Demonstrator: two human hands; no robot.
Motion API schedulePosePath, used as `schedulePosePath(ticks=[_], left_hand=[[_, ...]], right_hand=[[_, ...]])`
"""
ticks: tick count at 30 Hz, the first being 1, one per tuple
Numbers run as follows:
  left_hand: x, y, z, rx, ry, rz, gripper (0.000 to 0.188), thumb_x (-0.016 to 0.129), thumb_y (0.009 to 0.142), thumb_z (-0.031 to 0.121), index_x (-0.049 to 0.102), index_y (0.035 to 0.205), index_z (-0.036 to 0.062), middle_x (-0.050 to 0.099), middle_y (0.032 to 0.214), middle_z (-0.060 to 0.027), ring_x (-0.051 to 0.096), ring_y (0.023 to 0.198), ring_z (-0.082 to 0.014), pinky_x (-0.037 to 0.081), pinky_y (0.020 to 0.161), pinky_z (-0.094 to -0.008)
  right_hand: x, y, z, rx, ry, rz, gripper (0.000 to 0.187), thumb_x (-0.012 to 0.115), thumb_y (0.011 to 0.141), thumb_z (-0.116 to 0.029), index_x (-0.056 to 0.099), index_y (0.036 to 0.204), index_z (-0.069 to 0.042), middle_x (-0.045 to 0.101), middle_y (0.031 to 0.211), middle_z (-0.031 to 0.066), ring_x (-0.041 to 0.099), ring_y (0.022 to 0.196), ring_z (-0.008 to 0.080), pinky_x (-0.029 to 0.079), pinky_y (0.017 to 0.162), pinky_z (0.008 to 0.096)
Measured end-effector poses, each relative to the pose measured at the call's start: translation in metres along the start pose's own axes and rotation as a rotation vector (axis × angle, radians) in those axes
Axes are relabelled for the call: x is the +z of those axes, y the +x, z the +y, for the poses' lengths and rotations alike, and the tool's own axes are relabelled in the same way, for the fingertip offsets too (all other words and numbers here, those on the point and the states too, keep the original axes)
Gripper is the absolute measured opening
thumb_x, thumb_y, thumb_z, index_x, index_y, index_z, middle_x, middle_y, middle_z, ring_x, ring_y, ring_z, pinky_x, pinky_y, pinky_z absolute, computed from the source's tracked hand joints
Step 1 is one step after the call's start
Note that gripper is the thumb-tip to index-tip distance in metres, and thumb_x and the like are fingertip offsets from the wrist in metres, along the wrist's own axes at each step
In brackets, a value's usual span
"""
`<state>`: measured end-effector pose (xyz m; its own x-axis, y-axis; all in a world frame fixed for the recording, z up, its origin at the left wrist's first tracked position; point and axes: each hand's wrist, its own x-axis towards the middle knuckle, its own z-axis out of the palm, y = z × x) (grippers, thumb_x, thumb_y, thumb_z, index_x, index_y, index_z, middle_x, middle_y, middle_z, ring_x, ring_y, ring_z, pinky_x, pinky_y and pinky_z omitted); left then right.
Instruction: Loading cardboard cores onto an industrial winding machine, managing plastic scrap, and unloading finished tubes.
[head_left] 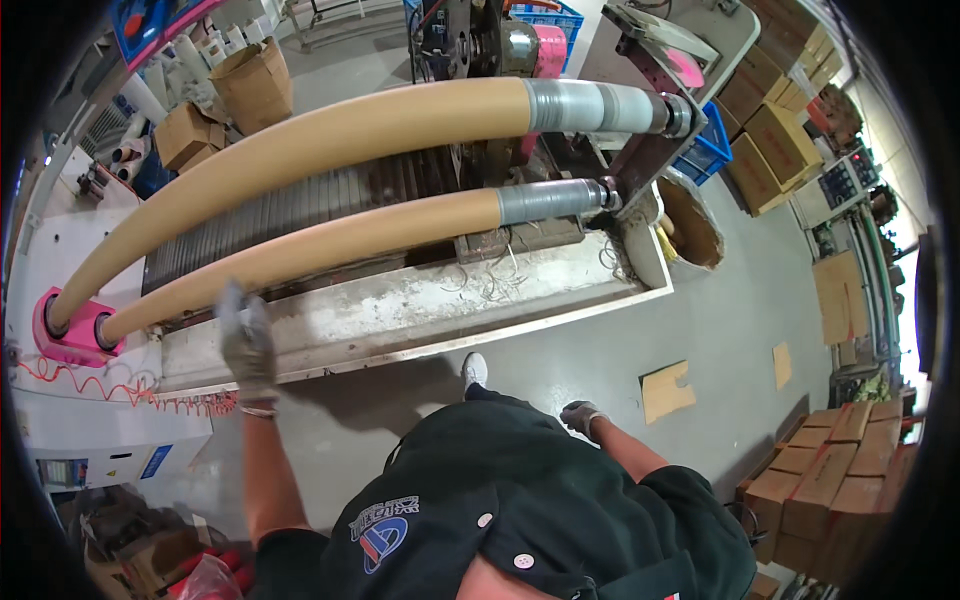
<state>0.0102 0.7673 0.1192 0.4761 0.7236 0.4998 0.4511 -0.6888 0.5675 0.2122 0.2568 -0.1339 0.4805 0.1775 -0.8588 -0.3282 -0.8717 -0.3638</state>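
Note:
My left hand (246, 345), in a grey glove, reaches over the white trough (420, 315) with its fingers stretched out and blurred. Its fingertips are near the lower of two long tan rolls; from this view I cannot tell whether they touch. That lower roll (330, 238) ends at the right in a grey wrapped section (545, 202). Above it runs the thicker upper roll (330, 135), with a grey and whitish end (595, 107). Low at my right side is my gloved right hand (582, 416), small and dark at the fingers; its grip does not show clearly.
A pink end block (75, 330) carries the rolls at the left, with a coiled red hose (110, 388) below. Stringy scraps (490, 275) lie in the trough. A round bin (695, 225) stands right, cardboard pieces (667, 391) on the floor, stacked cartons (830, 470) lower right.

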Motion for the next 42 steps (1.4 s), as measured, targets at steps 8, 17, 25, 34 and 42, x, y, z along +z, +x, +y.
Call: schedulePosePath(ticks=[8,17,25,34,42], left_hand=[[0.088,-0.301,-0.146,-0.347,-0.004,-1.177,0.038,0.053,0.081,0.039,0.062,0.103,0.01,0.06,0.106,-0.0139,0.055,0.102,-0.0299,0.042,0.089,-0.0359],[0.063,-0.304,-0.043,-0.719,0.016,-1.033,0.039,0.053,0.082,0.036,0.06,0.106,0.0052,0.062,0.101,-0.0149,0.058,0.097,-0.028,0.043,0.086,-0.0336],[0.128,-0.297,0.033,-0.881,-0.055,-0.785,0.042,0.054,0.085,0.031,0.056,0.111,-0.0017,0.063,0.1,-0.0133,0.058,0.093,-0.0207,0.042,0.085,-0.0306],[0.14,-0.297,0.128,-1.015,-0.19,-0.879,0.046,0.053,0.084,0.035,0.055,0.115,0.0009,0.059,0.112,-0.0151,0.053,0.108,-0.0243,0.038,0.093,-0.0305],[0.132,-0.353,0.079,-1.076,-0.136,-0.879,0.045,0.053,0.082,0.036,0.057,0.11,0.0002,0.061,0.108,-0.0131,0.056,0.103,-0.0243,0.039,0.091,-0.031]], right_hand=[[0.0,-0.035,0.031,-0.068,-0.018,0.08,0.029,0.06,0.071,-0.02,0.064,0.094,-0.003,0.064,0.078,0.0078,0.058,0.067,0.0167,0.048,0.063,0.0309],[-0.028,-0.004,-0.012,-0.235,-0.446,-0.06,0.041,0.058,0.072,-0.029,0.062,0.105,-0.005,0.062,0.105,0.0146,0.056,0.102,0.026,0.043,0.087,0.0342],[-0.109,0.053,-0.016,-0.286,-0.033,-0.174,0.039,0.06,0.078,-0.022,0.056,0.111,0.0,0.063,0.098,0.0107,0.059,0.088,0.0191,0.047,0.077,0.0289],[-0.212,0.153,0.107,0.012,-0.494,-0.054,0.018,0.057,0.07,-0.02,0.062,0.071,-0.003,0.059,0.065,0.0092,0.054,0.055,0.0172,0.043,0.05,0.0312],[-0.151,0.083,-0.007,-0.267,-0.083,-0.179,0.03,0.059,0.076,-0.021,0.06,0.099,-0.001,0.062,0.081,0.0076,0.056,0.069,0.0142,0.047,0.061,0.0273]])
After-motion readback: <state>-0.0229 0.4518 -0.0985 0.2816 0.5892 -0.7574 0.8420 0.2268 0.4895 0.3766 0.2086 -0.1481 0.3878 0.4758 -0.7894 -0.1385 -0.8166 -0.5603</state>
